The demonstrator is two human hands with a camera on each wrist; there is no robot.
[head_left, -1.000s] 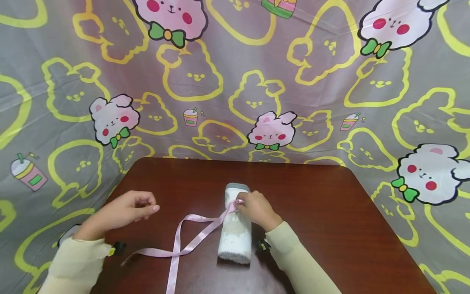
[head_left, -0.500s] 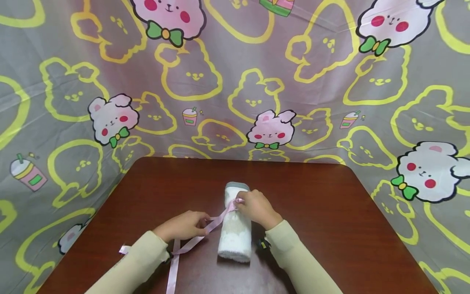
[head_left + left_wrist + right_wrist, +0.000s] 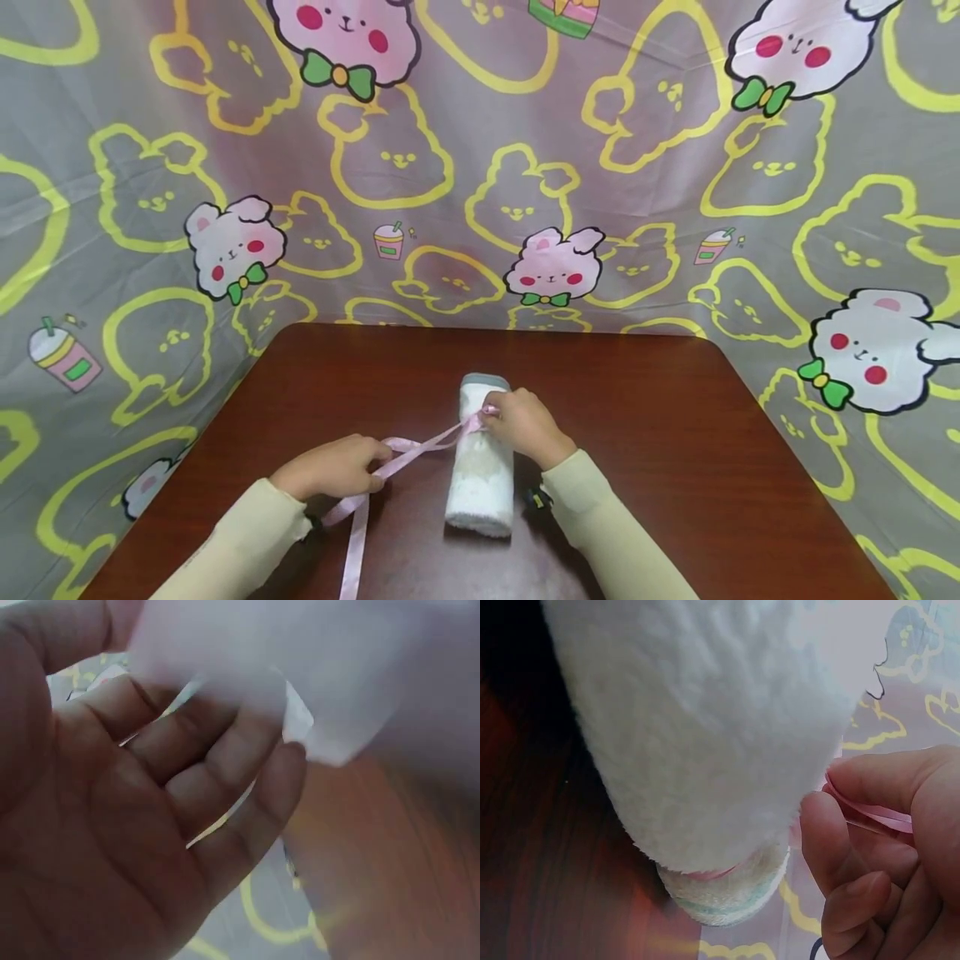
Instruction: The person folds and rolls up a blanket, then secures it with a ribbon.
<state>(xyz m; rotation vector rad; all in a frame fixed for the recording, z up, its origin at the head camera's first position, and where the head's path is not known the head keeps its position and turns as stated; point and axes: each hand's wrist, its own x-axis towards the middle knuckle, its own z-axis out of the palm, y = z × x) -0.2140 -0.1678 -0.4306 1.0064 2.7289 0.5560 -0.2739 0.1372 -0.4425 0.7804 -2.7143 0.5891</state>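
No words, numbers, labels or brand marks can be read anywhere in these views. The patterned backdrop (image 3: 480, 167) behind the table (image 3: 637, 400) carries only drawn figures: pink bunny faces with green bow ties, yellow bunny outlines and small drink cups, none bearing lettering. The rolled towel (image 3: 480, 467) and the pink ribbon (image 3: 420, 445) show no tag or print.
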